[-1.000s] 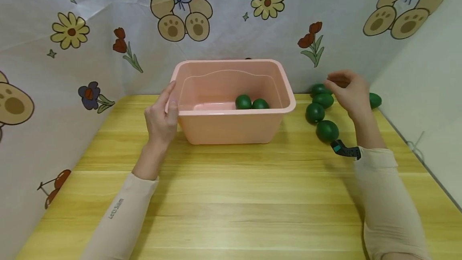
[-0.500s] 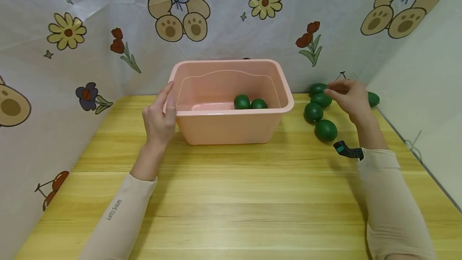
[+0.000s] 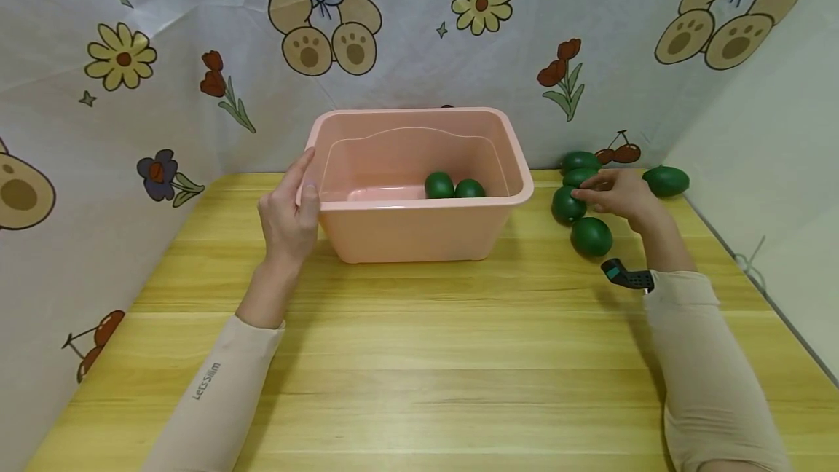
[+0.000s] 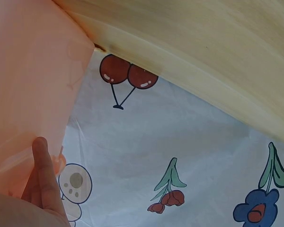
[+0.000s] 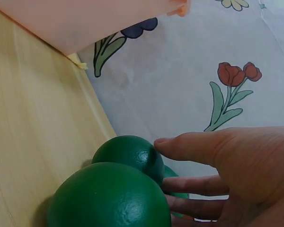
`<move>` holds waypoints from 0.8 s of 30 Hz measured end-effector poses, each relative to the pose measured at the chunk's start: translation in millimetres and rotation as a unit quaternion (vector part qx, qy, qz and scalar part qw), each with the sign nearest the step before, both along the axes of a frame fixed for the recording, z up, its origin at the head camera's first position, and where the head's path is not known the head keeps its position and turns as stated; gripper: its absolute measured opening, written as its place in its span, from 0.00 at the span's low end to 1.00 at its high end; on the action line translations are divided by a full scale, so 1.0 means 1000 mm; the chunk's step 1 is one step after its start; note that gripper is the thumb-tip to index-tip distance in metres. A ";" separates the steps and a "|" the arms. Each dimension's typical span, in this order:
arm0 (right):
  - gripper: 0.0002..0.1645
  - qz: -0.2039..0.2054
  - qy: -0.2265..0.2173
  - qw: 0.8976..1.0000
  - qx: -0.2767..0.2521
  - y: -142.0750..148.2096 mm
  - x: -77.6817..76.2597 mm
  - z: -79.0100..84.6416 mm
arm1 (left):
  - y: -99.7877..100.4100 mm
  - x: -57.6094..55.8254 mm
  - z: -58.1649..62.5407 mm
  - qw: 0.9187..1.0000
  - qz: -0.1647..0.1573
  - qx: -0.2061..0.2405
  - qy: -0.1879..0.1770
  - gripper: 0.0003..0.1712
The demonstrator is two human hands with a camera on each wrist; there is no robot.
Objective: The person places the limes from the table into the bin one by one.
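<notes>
A pink plastic bin (image 3: 409,231) stands near the back of the table, with two smooth green oval fruits (image 3: 439,185) inside. At its left end my left hand (image 3: 288,221) holds the wall near the rim; its fingers (image 4: 45,175) lie along the outside. To the right of the bin, several more of these fruits (image 3: 591,237) form a loose row. My right hand (image 3: 623,199) is at that row, its thumb at a fruit (image 5: 128,153) behind the nearest one (image 5: 109,198). Its other fingers extend behind, partly hidden, without a closed grip.
Another green fruit (image 3: 666,181) lies apart at the back right, by the wall. A cloth (image 3: 406,35) printed with bears and flowers hangs behind the wooden table (image 3: 446,355). A black strap piece (image 3: 627,275) sticks out from my right wrist.
My right hand has lowered and moved left and nearer, from above the back fruits to the row, uncovering the separate fruit at right. My left hand stays on the bin.
</notes>
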State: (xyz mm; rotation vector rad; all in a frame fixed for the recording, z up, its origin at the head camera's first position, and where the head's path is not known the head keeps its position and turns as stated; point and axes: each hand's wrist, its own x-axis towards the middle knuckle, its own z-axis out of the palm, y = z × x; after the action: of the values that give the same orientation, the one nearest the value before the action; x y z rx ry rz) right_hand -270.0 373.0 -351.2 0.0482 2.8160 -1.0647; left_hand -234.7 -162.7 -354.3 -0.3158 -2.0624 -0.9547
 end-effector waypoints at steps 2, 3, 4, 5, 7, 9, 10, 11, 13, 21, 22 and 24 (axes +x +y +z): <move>0.45 0.002 -0.018 1.000 0.005 -0.001 0.000 -0.001 | 0.000 0.000 0.000 1.000 0.001 -0.001 0.001 0.36; 0.46 0.003 -0.025 1.000 0.009 -0.002 -0.001 -0.002 | 0.000 0.000 0.000 1.000 0.001 0.000 0.002 0.36; 0.48 0.005 -0.032 0.999 0.016 -0.003 -0.001 -0.001 | 0.000 0.000 0.000 1.000 0.002 0.000 0.002 0.37; 0.49 0.007 -0.037 0.999 0.024 -0.004 -0.001 -0.002 | 0.001 0.000 0.001 1.000 0.003 -0.001 0.002 0.37; 0.52 0.013 -0.043 0.998 0.038 -0.007 -0.001 -0.002 | 0.001 0.000 0.001 1.000 0.004 0.000 0.004 0.37; 0.54 0.018 -0.046 0.997 0.051 -0.009 -0.002 -0.001 | 0.001 0.000 0.001 1.000 0.004 0.000 0.006 0.37; 0.54 0.021 -0.047 0.997 0.052 -0.011 -0.002 -0.002 | 0.001 0.000 0.001 1.000 0.003 -0.002 0.005 0.37; 0.55 0.022 -0.047 0.997 0.051 -0.012 -0.003 -0.002 | 0.001 0.000 0.001 1.000 0.003 -0.001 0.006 0.37; 0.54 0.026 -0.042 0.998 0.047 -0.014 -0.005 -0.004 | 0.000 0.001 0.001 1.000 0.001 0.000 0.005 0.37; 0.51 0.009 0.000 0.998 0.056 -0.018 -0.007 -0.005 | 0.000 0.001 0.001 1.000 0.000 0.004 0.003 0.36; 0.50 0.003 0.003 0.999 0.054 -0.018 -0.007 -0.005 | 0.000 0.000 0.001 1.000 0.000 0.004 0.003 0.36; 0.50 -0.006 0.010 0.999 0.051 -0.018 -0.005 -0.003 | 0.001 -0.001 0.000 1.000 -0.001 0.005 0.005 0.36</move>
State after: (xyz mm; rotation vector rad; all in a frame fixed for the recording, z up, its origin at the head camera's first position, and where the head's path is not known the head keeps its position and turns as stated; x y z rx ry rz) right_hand -275.4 354.7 -354.2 0.0647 2.8895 -0.9281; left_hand -235.2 -162.0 -354.1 -0.3162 -2.0485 -0.9614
